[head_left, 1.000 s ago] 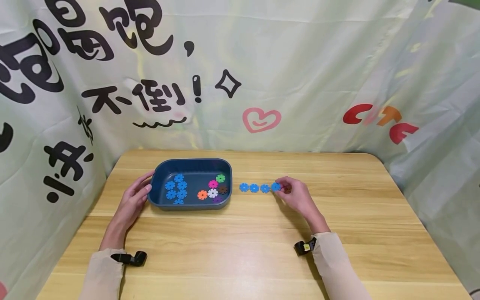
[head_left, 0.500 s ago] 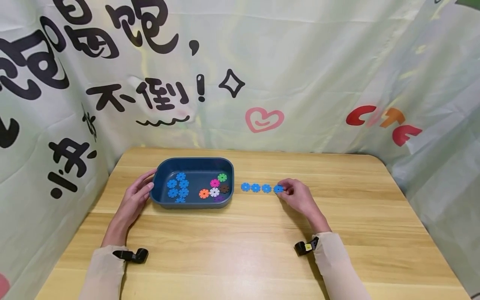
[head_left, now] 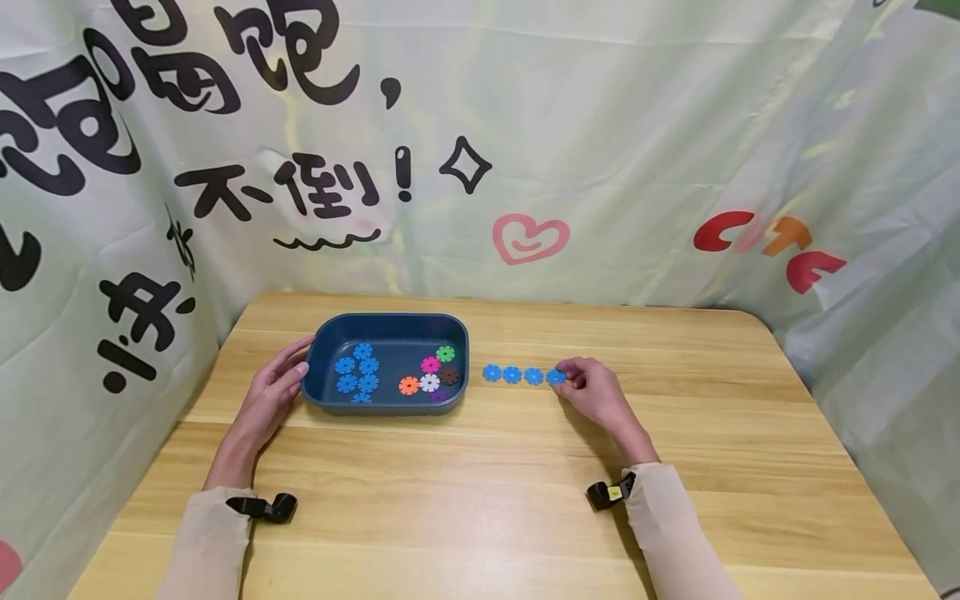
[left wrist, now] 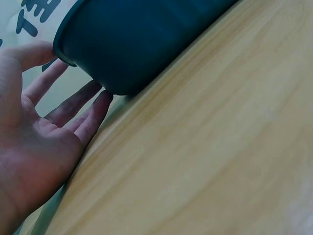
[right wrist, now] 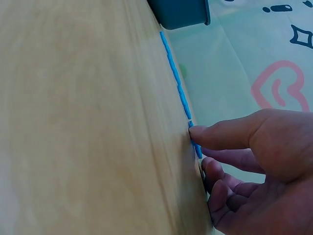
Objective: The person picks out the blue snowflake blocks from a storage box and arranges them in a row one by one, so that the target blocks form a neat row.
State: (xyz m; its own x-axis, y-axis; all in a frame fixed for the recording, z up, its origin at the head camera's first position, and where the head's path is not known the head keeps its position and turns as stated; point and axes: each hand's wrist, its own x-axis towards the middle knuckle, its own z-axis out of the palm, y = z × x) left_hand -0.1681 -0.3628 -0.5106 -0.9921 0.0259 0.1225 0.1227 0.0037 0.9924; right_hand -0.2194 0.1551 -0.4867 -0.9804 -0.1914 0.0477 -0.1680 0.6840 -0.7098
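Note:
My left hand (head_left: 268,398) rests against the left end of a dark blue tray (head_left: 386,409). In the left wrist view, its thumb and fairly straight fingertips touch the tray's rim and outer wall (left wrist: 122,49). To the right of the tray, blue notched plastic discs (head_left: 512,375) lie flat in a row on the table. My right hand (head_left: 597,396) pinches the rightmost blue disc (head_left: 555,377) by its right side, between thumb and finger. In the right wrist view, that disc (right wrist: 191,131) lies flat at the end of the row, partly covered by the fingers.
Inside the tray are several blue discs (head_left: 368,366) on the left, and on the right an orange disc (head_left: 408,385), a white disc (head_left: 430,382), and pink, green, brown and purple ones. A printed curtain (head_left: 600,150) hangs behind the wooden table (head_left: 465,500).
My right hand has lowered the rightmost blue disc and set it level with the row, slightly apart from its neighbour. The left hand has stayed at the tray. The head view has shifted slightly.

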